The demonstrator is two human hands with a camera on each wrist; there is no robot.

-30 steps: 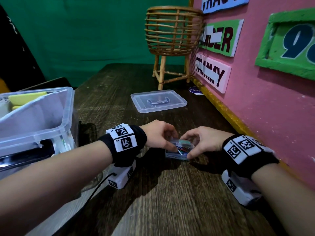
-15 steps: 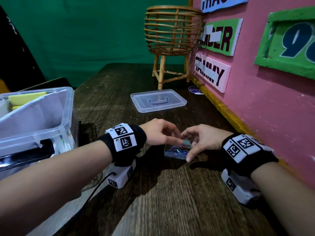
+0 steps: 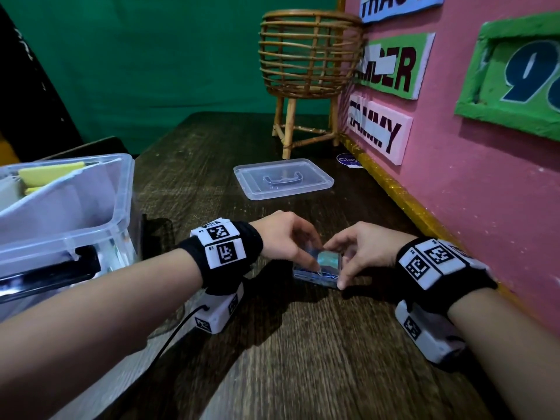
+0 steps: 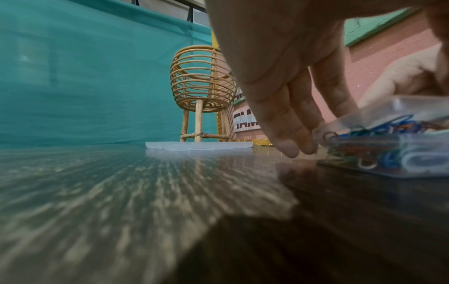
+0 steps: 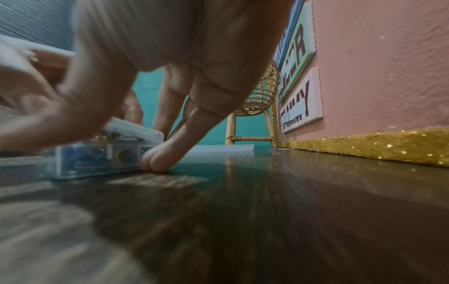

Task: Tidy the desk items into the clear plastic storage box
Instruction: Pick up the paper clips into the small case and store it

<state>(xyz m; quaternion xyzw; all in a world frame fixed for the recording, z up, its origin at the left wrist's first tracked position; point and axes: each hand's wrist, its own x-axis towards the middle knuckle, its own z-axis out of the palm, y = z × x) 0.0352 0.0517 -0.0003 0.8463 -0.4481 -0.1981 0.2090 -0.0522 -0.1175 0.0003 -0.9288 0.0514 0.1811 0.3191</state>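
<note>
Our bench runs along the pink wall on the right; bare wood lies near us. The storage box stands at the left edge, its lid farther off. Between our left hand and right hand, both pinching it, lies a small clear clip case of coloured paperclips.

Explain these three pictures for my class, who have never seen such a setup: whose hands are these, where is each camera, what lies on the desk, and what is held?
No machine here: a person works bare-handed, wearing one camera on the head and one on each wrist. The head view looks down; the wrist views look along the fingers. The left hand and right hand both pinch a small clear paper clip case resting on the wooden desk. Also on the desk: the storage box, its lid and a rattan basket stand.
</note>
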